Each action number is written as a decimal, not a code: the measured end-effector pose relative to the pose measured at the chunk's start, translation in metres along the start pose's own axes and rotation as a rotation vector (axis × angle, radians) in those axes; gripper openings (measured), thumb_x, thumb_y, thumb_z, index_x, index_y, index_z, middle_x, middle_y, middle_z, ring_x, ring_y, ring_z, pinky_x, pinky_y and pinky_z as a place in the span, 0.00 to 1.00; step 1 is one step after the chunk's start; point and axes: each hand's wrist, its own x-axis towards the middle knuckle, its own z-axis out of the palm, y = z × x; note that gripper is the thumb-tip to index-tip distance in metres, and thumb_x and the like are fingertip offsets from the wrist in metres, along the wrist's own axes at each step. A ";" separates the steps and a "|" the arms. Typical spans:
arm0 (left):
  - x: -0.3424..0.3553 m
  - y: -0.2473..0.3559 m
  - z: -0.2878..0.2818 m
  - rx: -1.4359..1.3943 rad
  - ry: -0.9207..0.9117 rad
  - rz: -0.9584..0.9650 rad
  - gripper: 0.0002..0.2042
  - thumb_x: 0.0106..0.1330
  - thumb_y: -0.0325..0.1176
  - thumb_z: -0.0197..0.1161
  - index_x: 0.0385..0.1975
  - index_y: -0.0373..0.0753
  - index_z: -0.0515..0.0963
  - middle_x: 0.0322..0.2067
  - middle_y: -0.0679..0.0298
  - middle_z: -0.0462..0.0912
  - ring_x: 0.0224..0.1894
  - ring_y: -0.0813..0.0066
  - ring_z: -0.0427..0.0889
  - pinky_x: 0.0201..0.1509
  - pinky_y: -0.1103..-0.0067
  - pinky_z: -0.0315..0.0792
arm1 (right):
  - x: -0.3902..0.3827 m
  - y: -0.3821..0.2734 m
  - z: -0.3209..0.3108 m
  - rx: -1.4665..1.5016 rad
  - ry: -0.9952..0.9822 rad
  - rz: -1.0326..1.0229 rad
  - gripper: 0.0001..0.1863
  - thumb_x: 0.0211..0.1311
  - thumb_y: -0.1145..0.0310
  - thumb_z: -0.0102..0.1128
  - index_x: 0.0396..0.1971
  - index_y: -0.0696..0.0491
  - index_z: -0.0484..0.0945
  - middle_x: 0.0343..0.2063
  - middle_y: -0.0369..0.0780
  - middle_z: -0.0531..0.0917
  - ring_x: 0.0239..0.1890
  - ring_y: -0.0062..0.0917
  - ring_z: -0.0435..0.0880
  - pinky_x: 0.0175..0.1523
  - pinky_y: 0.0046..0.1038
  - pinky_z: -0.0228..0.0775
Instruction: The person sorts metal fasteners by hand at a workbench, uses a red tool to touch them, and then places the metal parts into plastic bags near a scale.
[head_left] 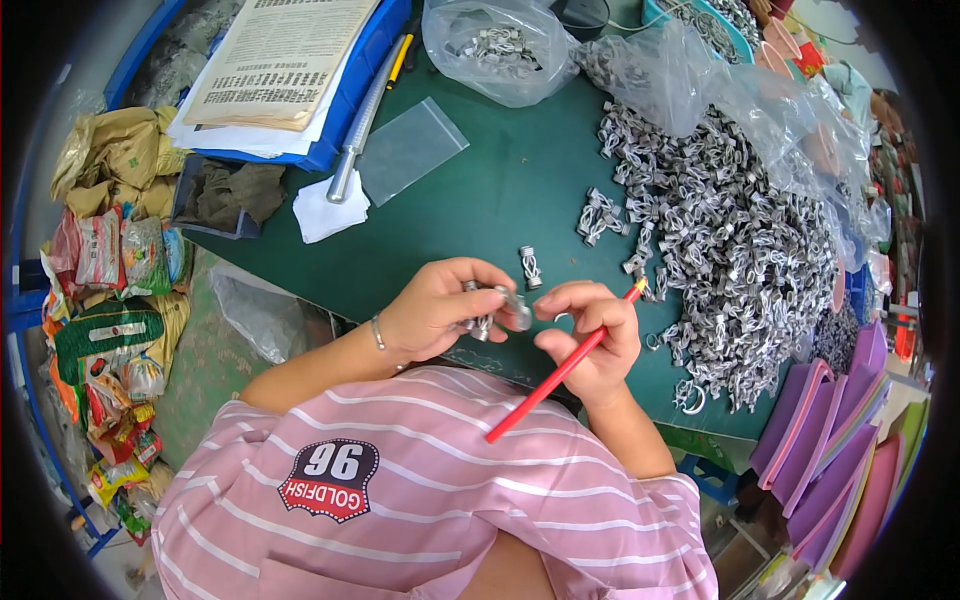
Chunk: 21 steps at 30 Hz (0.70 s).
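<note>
My left hand (432,305) is closed around a few small silver metal pieces (481,326), their ends poking out past the fingers. Across my right hand (603,345) lies a slim red stick (540,398) with a yellow tip, held in the curled fingers. The right thumb and forefinger are slightly apart, facing the pieces in the left hand; a small shiny curve shows between them, too small to name. One loose looped metal piece (530,268) rests on the green table (450,215) just beyond both hands. A large heap of similar pieces (735,260) spreads to the right.
Clear plastic bags (490,50) stand at the back, one holding metal pieces. Far left are a blue tray (395,35) with papers, a utility knife (362,125), a flat zip bag (415,150) and a dark bin (215,222). Purple panels (810,430) lean by the right edge.
</note>
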 end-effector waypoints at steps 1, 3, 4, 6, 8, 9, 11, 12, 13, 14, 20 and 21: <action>-0.008 0.003 -0.006 -0.134 -0.017 0.009 0.08 0.60 0.27 0.54 0.37 0.32 0.70 0.29 0.56 0.76 0.31 0.66 0.80 0.28 0.78 0.76 | 0.000 0.003 -0.004 -0.107 0.002 0.042 0.18 0.41 0.82 0.65 0.22 0.54 0.61 0.29 0.46 0.77 0.29 0.26 0.77 0.33 0.23 0.70; -0.024 0.007 -0.039 -0.306 -0.118 0.049 0.08 0.60 0.29 0.50 0.35 0.33 0.68 0.31 0.53 0.73 0.40 0.56 0.79 0.32 0.70 0.79 | 0.009 0.008 -0.008 -0.315 -0.020 0.126 0.14 0.44 0.82 0.62 0.19 0.56 0.62 0.26 0.44 0.77 0.25 0.24 0.76 0.28 0.21 0.67; -0.034 0.011 -0.052 -0.427 -0.158 0.109 0.08 0.59 0.30 0.49 0.35 0.33 0.68 0.32 0.52 0.71 0.42 0.54 0.77 0.33 0.68 0.80 | 0.008 0.014 -0.010 -0.433 -0.036 0.203 0.14 0.42 0.82 0.63 0.19 0.56 0.63 0.26 0.43 0.77 0.26 0.28 0.76 0.28 0.23 0.67; -0.065 0.021 -0.076 -0.524 -0.096 0.146 0.10 0.59 0.35 0.51 0.35 0.36 0.68 0.34 0.56 0.67 0.37 0.61 0.76 0.27 0.74 0.77 | 0.010 0.023 -0.012 -0.571 -0.155 0.112 0.15 0.39 0.82 0.63 0.20 0.56 0.64 0.26 0.43 0.75 0.27 0.33 0.75 0.30 0.26 0.67; -0.103 0.024 -0.103 -0.471 0.001 0.209 0.07 0.59 0.33 0.53 0.30 0.38 0.64 0.27 0.62 0.61 0.20 0.77 0.62 0.15 0.87 0.59 | 0.012 0.024 -0.009 -0.707 -0.264 0.104 0.14 0.38 0.79 0.63 0.21 0.55 0.65 0.27 0.43 0.74 0.28 0.39 0.73 0.32 0.31 0.68; -0.122 0.027 -0.113 -0.427 0.108 0.199 0.08 0.57 0.32 0.56 0.26 0.40 0.63 0.25 0.63 0.61 0.19 0.79 0.62 0.13 0.88 0.57 | 0.011 0.024 -0.008 -0.753 -0.277 0.092 0.13 0.39 0.78 0.63 0.22 0.55 0.65 0.27 0.43 0.74 0.29 0.40 0.74 0.32 0.32 0.68; -0.161 0.020 -0.148 -0.242 0.230 0.183 0.09 0.54 0.30 0.59 0.23 0.40 0.63 0.21 0.63 0.63 0.16 0.80 0.62 0.11 0.88 0.55 | 0.013 0.022 -0.009 -0.809 -0.291 0.077 0.13 0.39 0.79 0.62 0.22 0.55 0.65 0.26 0.43 0.74 0.29 0.39 0.74 0.32 0.32 0.68; -0.176 0.014 -0.161 -0.182 0.369 0.122 0.08 0.53 0.30 0.59 0.23 0.40 0.66 0.20 0.63 0.66 0.15 0.79 0.64 0.11 0.87 0.57 | 0.013 0.021 -0.010 -0.823 -0.293 0.079 0.13 0.39 0.80 0.63 0.21 0.55 0.65 0.26 0.43 0.74 0.29 0.39 0.75 0.32 0.30 0.68; -0.187 0.003 -0.182 -0.165 0.546 0.005 0.07 0.53 0.31 0.60 0.24 0.40 0.68 0.21 0.63 0.69 0.17 0.78 0.67 0.11 0.86 0.58 | 0.013 0.022 -0.012 -0.801 -0.283 0.089 0.13 0.40 0.80 0.62 0.21 0.55 0.65 0.25 0.43 0.74 0.27 0.38 0.74 0.30 0.30 0.68; -0.203 -0.025 -0.229 -0.174 0.552 -0.038 0.05 0.54 0.30 0.59 0.26 0.41 0.69 0.22 0.62 0.72 0.18 0.77 0.70 0.11 0.85 0.59 | 0.015 0.023 -0.013 -0.774 -0.273 0.098 0.13 0.41 0.80 0.62 0.21 0.55 0.65 0.24 0.42 0.74 0.25 0.37 0.74 0.29 0.29 0.68; -0.191 -0.089 -0.271 -0.334 1.148 -0.126 0.11 0.60 0.35 0.54 0.38 0.36 0.71 0.34 0.54 0.77 0.36 0.56 0.77 0.38 0.65 0.74 | 0.016 0.025 -0.020 -0.734 -0.206 0.289 0.09 0.48 0.78 0.58 0.22 0.55 0.65 0.20 0.42 0.74 0.23 0.35 0.76 0.27 0.31 0.68; -0.183 -0.084 -0.264 -0.341 1.146 -0.103 0.11 0.60 0.35 0.54 0.38 0.36 0.71 0.34 0.54 0.77 0.36 0.56 0.77 0.38 0.65 0.74 | 0.013 0.033 -0.023 -0.545 -0.111 0.388 0.09 0.49 0.79 0.58 0.22 0.56 0.65 0.20 0.40 0.75 0.23 0.30 0.75 0.27 0.27 0.68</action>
